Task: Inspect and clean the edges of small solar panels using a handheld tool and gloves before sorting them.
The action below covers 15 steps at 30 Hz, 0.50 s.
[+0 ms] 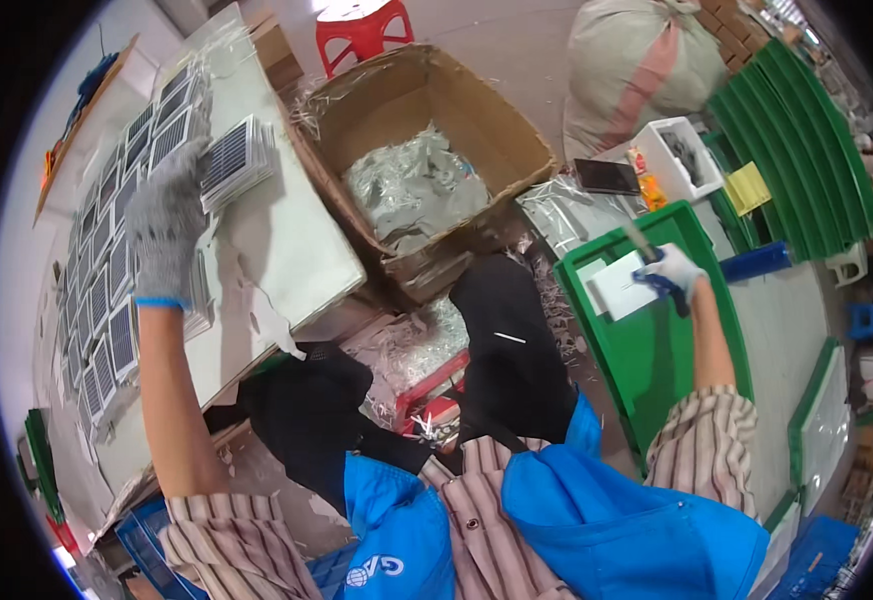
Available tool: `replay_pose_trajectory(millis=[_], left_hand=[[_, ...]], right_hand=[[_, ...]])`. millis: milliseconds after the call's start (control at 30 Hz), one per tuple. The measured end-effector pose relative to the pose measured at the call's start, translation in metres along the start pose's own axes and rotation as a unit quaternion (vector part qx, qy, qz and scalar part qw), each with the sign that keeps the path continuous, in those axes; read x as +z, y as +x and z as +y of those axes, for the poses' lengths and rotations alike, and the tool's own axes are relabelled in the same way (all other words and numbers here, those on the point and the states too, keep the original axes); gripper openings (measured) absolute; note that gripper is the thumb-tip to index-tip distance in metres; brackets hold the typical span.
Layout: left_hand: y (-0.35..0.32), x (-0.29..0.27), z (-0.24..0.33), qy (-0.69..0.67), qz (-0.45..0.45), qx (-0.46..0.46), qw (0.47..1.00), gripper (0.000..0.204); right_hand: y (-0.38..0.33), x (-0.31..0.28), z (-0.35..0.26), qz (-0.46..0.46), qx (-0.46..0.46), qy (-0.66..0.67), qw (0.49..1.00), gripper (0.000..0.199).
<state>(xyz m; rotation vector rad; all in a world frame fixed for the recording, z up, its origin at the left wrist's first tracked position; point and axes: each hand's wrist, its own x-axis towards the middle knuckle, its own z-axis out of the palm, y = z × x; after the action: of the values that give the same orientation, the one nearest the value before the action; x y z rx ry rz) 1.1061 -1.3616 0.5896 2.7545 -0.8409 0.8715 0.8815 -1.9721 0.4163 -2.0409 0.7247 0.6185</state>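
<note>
My left hand (165, 222), in a grey knitted glove with a blue cuff, reaches over the table on the left. Its fingers close on the near left edge of a stack of small solar panels (232, 160); the fingertips are partly hidden. More stacked solar panels (107, 255) lie in rows beside and beneath that hand. On the right, my right hand (675, 272) wears a white and blue glove. It grips a motion-blurred, rod-like tool (643, 240) whose kind I cannot make out. Below it, flat white pieces (621, 288) lie in a green tray (647, 385).
A big cardboard box (477, 110) holding crumpled clear plastic stands between the two work surfaces. Behind are a red stool (362, 35) and a bulging sack (637, 70). A dark phone-like slab (607, 177), a white foam box (679, 155) and green trays (802, 150) sit at right.
</note>
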Motion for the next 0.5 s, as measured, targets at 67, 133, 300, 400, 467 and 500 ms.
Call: replay_pose_trajectory(millis=[67, 133, 300, 400, 467, 500], left_hand=[[-0.003, -0.006, 0.077, 0.074, -0.002, 0.024, 0.997, 0.038], [-0.020, -0.006, 0.115, 0.157, 0.006, 0.049, 0.986, 0.037], [-0.099, -0.002, 0.148, 0.150, -0.024, 0.081, 0.985, 0.031], [-0.088, 0.002, 0.171, -0.030, -0.035, 0.012, 0.999, 0.028], [-0.072, 0.004, 0.174, -0.075, -0.025, -0.071, 0.994, 0.028], [-0.069, 0.009, 0.173, -0.061, -0.022, -0.119, 0.991, 0.027]], right_hand=[[0.022, 0.011, 0.031, -0.001, 0.015, -0.009, 1.000, 0.024], [0.035, 0.027, 0.052, 0.019, -0.002, 0.022, 1.000, 0.024], [0.003, 0.080, 0.000, 0.358, -0.176, -0.013, 0.917, 0.032], [-0.023, 0.121, -0.042, 0.234, -0.311, 0.178, 0.904, 0.012], [-0.057, 0.168, -0.107, 0.056, -0.350, 0.202, 0.913, 0.016], [-0.049, 0.195, -0.122, 0.040, -0.392, 0.102, 0.914, 0.020]])
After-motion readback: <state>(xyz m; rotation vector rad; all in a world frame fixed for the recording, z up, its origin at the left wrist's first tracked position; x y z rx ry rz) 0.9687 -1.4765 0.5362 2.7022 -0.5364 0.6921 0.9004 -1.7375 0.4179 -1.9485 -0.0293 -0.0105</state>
